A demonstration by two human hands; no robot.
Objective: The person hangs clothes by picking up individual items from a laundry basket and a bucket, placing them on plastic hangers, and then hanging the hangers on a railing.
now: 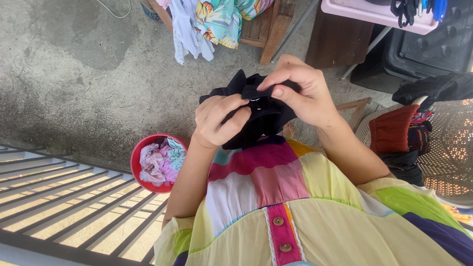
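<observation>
A: What's in the hands?

B: A black garment (256,116), bunched up, held chest-high right in front of the person, above the colourful patchwork dress (276,197) they wear. Left hand (219,120) grips the cloth from below-left, fingers curled shut around a fold. Right hand (300,93) comes over the top, thumb & forefinger pinched narrow on a small bit of the fabric. There's a tiny pale glint betw. the two hands, maybe a clasp or hook; too small to tell.

A: Why held like that?

B: My read: one hand anchors the bundle so the other can work a fine detail close to the eyes. Both hands touch the garment, nearly touching each other.

A: What's around it?

B: Taking the black garment as landmark: lower left of it, a red bucket (148,165) w/ pink & pale-blue cloth heaped inside, prob. kept near for easy reach. Further lower left, a dark metal railing (74,197) w/ sun stripes. Above it, clothes (207,22) draped over a wooden frame (273,29), incl. a white piece & a tropical print. Upper right, a pink tray (364,12) holding dark tools. Right of it, a woven basket (448,148) w/ red & dark cloth (394,130) on its rim.

A: Surface?

B: Rough grey concrete floor (74,74), stained, outdoors, bright daylight.
</observation>
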